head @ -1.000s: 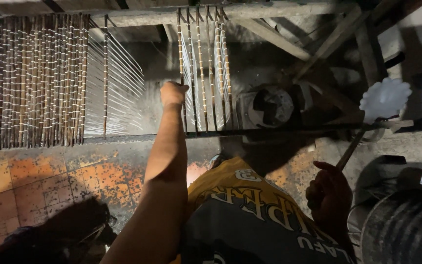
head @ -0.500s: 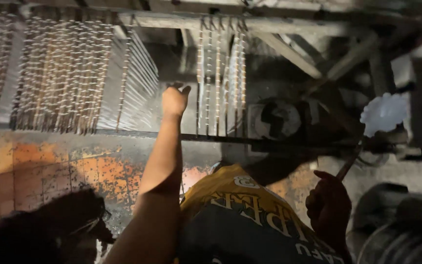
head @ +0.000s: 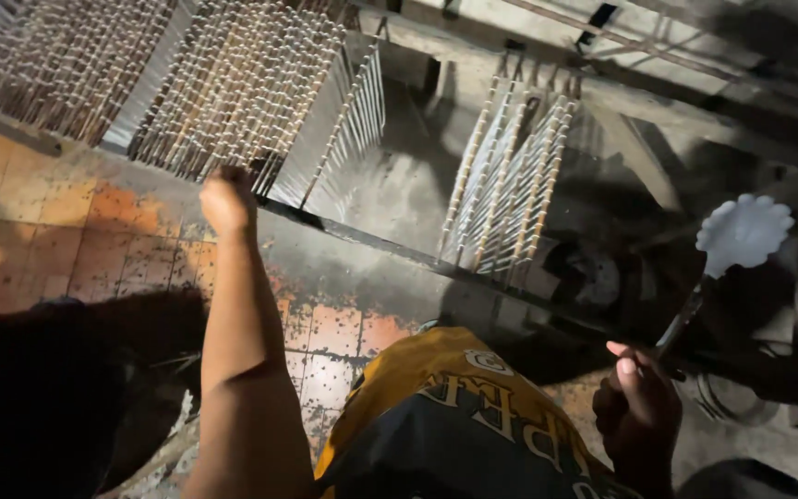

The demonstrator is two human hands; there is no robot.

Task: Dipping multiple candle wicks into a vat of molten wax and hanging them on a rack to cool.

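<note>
Left hand (head: 226,199) moved left, fisted at rod rack (head: 233,92); right hand (head: 639,407) grips white paddle (head: 741,236).

Orange tiled floor (head: 57,240), white scalloped paddle (head: 743,234).

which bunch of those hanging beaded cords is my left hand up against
The wide left bunch; your left hand is at its lower edge. The narrow bunch hangs apart, further right.

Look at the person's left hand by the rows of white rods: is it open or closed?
Closed. The left hand is curled into a fist at the lower edge of the rows of white rods; what it grips cannot be told.
</note>
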